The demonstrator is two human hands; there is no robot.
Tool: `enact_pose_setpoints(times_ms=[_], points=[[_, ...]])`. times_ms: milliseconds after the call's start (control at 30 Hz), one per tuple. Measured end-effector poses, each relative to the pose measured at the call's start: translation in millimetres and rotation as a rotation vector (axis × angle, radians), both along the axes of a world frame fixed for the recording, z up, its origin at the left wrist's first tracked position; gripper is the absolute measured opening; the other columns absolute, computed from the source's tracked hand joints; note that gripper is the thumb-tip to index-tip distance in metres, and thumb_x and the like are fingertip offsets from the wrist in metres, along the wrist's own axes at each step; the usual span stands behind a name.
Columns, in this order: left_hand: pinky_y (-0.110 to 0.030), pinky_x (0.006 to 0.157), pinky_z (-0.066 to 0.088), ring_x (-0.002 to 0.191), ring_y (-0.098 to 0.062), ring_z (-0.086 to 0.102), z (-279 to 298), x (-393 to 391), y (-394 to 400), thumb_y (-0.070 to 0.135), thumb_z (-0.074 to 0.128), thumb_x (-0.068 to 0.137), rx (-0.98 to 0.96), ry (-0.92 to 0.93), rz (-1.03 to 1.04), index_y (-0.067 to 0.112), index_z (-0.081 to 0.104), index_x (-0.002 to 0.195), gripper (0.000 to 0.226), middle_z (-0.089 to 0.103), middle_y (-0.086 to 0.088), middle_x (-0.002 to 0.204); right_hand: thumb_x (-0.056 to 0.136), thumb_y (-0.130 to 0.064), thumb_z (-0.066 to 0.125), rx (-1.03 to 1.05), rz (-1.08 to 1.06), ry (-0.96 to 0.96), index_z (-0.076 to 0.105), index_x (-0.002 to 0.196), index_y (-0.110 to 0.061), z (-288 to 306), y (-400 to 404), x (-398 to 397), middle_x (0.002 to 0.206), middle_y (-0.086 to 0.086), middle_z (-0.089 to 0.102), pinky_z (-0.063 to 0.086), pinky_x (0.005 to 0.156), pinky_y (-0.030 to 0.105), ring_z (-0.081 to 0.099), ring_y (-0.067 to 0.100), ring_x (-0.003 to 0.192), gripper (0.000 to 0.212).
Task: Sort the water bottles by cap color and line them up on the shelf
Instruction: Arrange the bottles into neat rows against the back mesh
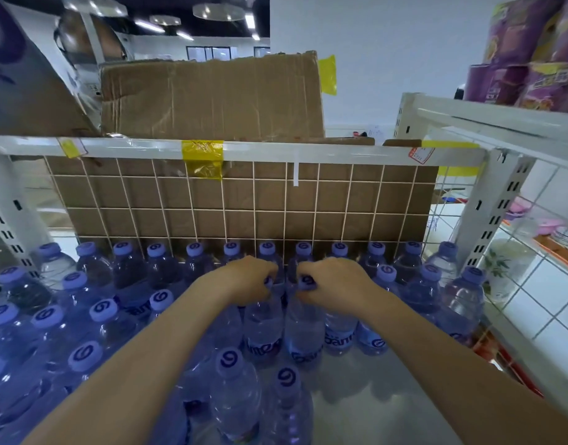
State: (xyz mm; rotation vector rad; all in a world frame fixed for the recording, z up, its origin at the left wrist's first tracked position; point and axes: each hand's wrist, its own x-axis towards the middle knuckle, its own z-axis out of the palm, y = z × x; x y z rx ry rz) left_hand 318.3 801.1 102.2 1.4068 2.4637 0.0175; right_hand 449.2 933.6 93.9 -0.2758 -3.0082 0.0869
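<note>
Head view: each hand (248,279) grips a purple-capped bottle (263,329) on the shelf (372,396).

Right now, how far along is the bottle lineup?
Mostly done: the back row lines the grid, more rows fill the left. In hand: left hand and right hand each grip a bottle by its cap. Left: two loose bottles in front, bare shelf.

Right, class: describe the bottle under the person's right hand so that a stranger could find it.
Start at the wire grid behind the shelf. Two rows in front, near the middle, stands the bottle. Only it has the right hand gripping its cap.
</note>
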Motion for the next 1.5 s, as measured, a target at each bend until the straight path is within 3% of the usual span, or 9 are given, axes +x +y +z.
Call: enact_pose_setpoints(times_ms=[167,333,633,800,967,1200,1267,1367,1500], points=[[-0.030,0.060,0.036,0.078,-0.022,0.050,0,-8,10,0.020,0.052,0.091,0.034,0.000,-0.024,0.012,0.050,0.101,0.013,0.045,0.001,0.078,0.090,-0.044,0.055,0.040,-0.058,0.056,0.054,0.111,-0.023,-6,10,-13,0.087,0.003,0.050,0.036,0.066,0.033,0.049,0.024,0.104,0.030],[-0.034,0.065,0.040,0.079,-0.024,0.051,-6,-18,7,0.021,0.052,0.089,0.090,-0.040,-0.027,0.015,0.048,0.091,0.007,0.048,-0.001,0.080,0.092,-0.045,0.054,0.138,-0.062,0.065,0.052,0.117,-0.019,-22,13,-22,0.105,0.005,0.064,0.032,0.073,0.034,0.051,0.026,0.108,0.036],[-0.038,0.078,0.046,0.090,-0.024,0.052,-14,-25,2,0.029,0.054,0.092,0.082,0.001,-0.057,0.017,0.049,0.105,0.019,0.050,-0.002,0.094,0.091,-0.045,0.054,0.057,-0.169,0.028,0.050,0.117,-0.018,-31,8,-37,0.117,0.005,0.061,0.034,0.085,0.040,0.050,0.029,0.112,0.038],[-0.040,0.080,0.045,0.084,-0.021,0.045,-13,-24,-2,0.027,0.053,0.093,0.073,0.041,-0.145,0.024,0.035,0.084,0.020,0.042,0.000,0.087,0.092,-0.044,0.054,0.010,-0.192,-0.019,0.049,0.118,-0.018,-28,6,-37,0.120,0.005,0.060,0.035,0.089,0.042,0.049,0.029,0.114,0.037],[-0.035,0.078,0.041,0.087,-0.020,0.046,-11,-26,-4,0.028,0.054,0.092,0.086,0.018,-0.145,0.017,0.046,0.101,0.017,0.046,0.000,0.092,0.093,-0.042,0.053,0.006,-0.228,-0.011,0.048,0.121,-0.019,-28,1,-34,0.123,0.004,0.059,0.034,0.091,0.042,0.047,0.028,0.116,0.037],[-0.039,0.093,0.046,0.112,-0.027,0.053,-5,-22,-19,0.043,0.056,0.091,0.085,-0.009,0.002,0.023,0.038,0.138,0.054,0.053,-0.006,0.128,0.092,-0.048,0.051,0.114,-0.244,0.016,0.049,0.125,-0.022,-30,-1,-32,0.123,0.004,0.052,0.034,0.093,0.042,0.042,0.028,0.118,0.042],[-0.039,0.091,0.048,0.112,-0.028,0.055,1,-26,-31,0.051,0.054,0.089,0.146,0.006,0.111,0.021,0.043,0.132,0.054,0.055,-0.007,0.126,0.086,-0.043,0.060,0.159,-0.200,0.084,0.054,0.120,-0.019,-33,-4,-33,0.121,0.007,0.049,0.037,0.092,0.043,0.042,0.031,0.118,0.042],[-0.032,0.072,0.045,0.092,-0.025,0.058,13,-31,-53,0.049,0.053,0.089,0.185,0.068,0.227,0.017,0.055,0.096,0.033,0.061,-0.005,0.097,0.065,-0.026,0.076,0.152,-0.070,0.239,0.064,0.097,-0.012,-38,-15,-40,0.108,0.010,0.057,0.047,0.082,0.045,0.054,0.035,0.104,0.036],[-0.029,0.055,0.032,0.065,-0.021,0.047,22,-41,-82,0.035,0.053,0.088,-0.011,0.070,0.308,0.014,0.049,0.067,0.030,0.050,-0.005,0.070,0.071,-0.022,0.058,-0.010,0.099,0.461,0.064,0.082,-0.013,-21,-43,-51,0.095,0.004,0.061,0.046,0.076,0.040,0.056,0.029,0.094,0.015]])
